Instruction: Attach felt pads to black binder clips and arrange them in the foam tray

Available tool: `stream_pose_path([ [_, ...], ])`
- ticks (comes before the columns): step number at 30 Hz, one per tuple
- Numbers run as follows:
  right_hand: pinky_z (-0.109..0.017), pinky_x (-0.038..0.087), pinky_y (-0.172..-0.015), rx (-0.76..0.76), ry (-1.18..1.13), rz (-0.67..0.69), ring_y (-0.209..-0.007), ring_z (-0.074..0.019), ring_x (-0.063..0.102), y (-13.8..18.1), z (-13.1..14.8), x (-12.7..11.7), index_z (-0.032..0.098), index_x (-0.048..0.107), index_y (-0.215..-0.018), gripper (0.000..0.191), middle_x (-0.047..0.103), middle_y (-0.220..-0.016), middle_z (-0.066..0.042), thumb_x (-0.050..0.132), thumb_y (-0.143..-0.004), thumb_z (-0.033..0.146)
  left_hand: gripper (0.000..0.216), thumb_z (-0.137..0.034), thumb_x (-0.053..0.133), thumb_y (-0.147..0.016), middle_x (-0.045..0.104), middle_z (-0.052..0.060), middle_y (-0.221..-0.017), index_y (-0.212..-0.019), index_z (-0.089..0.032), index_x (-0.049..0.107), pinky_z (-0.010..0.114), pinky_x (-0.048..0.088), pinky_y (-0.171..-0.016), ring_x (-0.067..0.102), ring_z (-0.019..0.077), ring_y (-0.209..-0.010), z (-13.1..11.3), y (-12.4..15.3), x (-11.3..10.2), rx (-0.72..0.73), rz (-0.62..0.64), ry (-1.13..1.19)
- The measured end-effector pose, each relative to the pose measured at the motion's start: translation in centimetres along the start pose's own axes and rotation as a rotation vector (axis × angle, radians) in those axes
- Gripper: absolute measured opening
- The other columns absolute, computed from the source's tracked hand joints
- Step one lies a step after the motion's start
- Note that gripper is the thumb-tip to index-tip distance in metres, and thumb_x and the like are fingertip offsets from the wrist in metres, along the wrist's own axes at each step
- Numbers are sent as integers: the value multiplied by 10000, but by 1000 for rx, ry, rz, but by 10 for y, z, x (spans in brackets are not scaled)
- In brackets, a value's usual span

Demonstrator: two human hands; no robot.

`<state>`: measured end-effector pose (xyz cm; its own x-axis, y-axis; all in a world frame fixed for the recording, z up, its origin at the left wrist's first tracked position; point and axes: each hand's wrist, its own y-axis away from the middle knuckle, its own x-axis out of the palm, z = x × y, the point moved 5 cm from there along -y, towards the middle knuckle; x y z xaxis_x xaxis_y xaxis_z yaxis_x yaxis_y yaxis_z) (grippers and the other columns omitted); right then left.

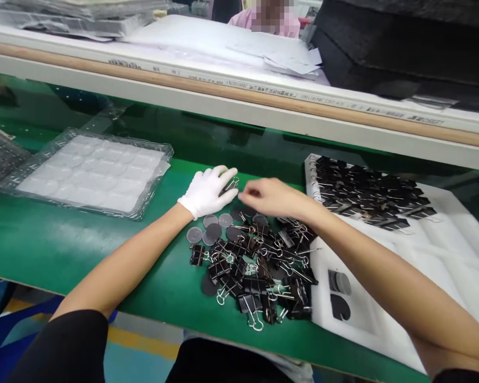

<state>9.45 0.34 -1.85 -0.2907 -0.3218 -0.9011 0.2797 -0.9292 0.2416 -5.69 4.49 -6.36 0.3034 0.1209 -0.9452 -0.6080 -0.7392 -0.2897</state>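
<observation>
My left hand [208,193], in a white glove, is low over the green mat, its fingers curved around a binder clip [233,184] whose silver wire handles show between thumb and fingertips. Just to its right, my bare right hand [268,196] has its fingers pinched together; blur hides what is in them. Below both hands spreads a heap of black binder clips [250,304]. Several round discs, some grey and see-through [195,235], others dark [213,232], lie at the heap's left and upper edge.
A clear plastic tray [132,210] with white compartments stands at left. At right, a white foam block [323,303] bears rows of black clips [367,191] and holds discs [340,307] in a slot. A ledge [223,98] runs across the back; a person [247,18] sits beyond.
</observation>
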Motion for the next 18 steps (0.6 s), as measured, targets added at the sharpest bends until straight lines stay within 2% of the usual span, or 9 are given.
stream_pose_path([
  [2, -353, 481, -745, -16, 2, 172, -885, -259, 684, 22, 9, 11, 231, 684, -1089, 369, 743, -978, -74, 581, -911, 538, 481, -439, 305, -1051, 490, 62, -1566, -1456, -316, 535, 450, 392, -967, 524, 306, -1307, -2, 0, 1, 139, 58, 44],
  [4, -342, 467, -713, -8, 71, 179, -909, -267, 688, 32, 17, 19, 222, 660, -1169, 416, 748, -1018, -84, 661, -865, 507, 474, -413, 257, -1064, 524, 25, -1537, -1386, -357, 601, 462, 366, -978, 497, 296, -1316, -2, 0, 3, 187, 105, 60],
  [8, -345, 461, -742, 45, 122, 111, -924, -268, 698, 31, 23, 28, 207, 718, -1055, 246, 763, -993, -83, 688, -846, 335, 462, -429, 313, -1046, 667, 96, -1269, -1328, -320, 662, 489, 352, -918, 538, 318, -1151, 7, 2, 4, 50, 49, -42],
  [10, -337, 466, -718, 32, 39, 81, -886, -258, 702, 30, 18, 25, 205, 722, -1148, 314, 767, -959, -75, 683, -846, 282, 467, -421, 328, -1035, 683, 128, -1146, -1269, -268, 702, 505, 349, -896, 539, 336, -1095, 13, 5, 2, -50, -15, -110],
  [13, -319, 480, -682, -38, -234, 5, -757, -211, 681, 33, 4, 9, 248, 607, -1410, 501, 758, -874, -28, 642, -910, 267, 463, -411, 333, -1030, 668, 138, -1165, -1215, -248, 725, 501, 360, -902, 538, 339, -1108, 24, 10, -5, -152, -113, -110],
  [15, -299, 498, -662, -9, -523, -42, -720, -179, 666, 31, -10, -2, 266, 562, -1460, 511, 752, -870, -21, 632, -954, 279, 448, -413, 355, -1028, 636, 119, -1309, -1296, -258, 678, 476, 373, -952, 529, 317, -1195, 27, 11, -7, -94, -123, -37],
  [18, -257, 535, -661, 170, -973, -106, -753, -151, 692, 17, -32, -3, 186, 602, -1369, 394, 758, -911, -64, 631, -979, 226, 552, -522, 515, -962, 574, 92, -1462, -1444, -256, 553, 445, 377, -1034, 502, 305, -1302, 24, 10, 0, 71, 11, 30],
])
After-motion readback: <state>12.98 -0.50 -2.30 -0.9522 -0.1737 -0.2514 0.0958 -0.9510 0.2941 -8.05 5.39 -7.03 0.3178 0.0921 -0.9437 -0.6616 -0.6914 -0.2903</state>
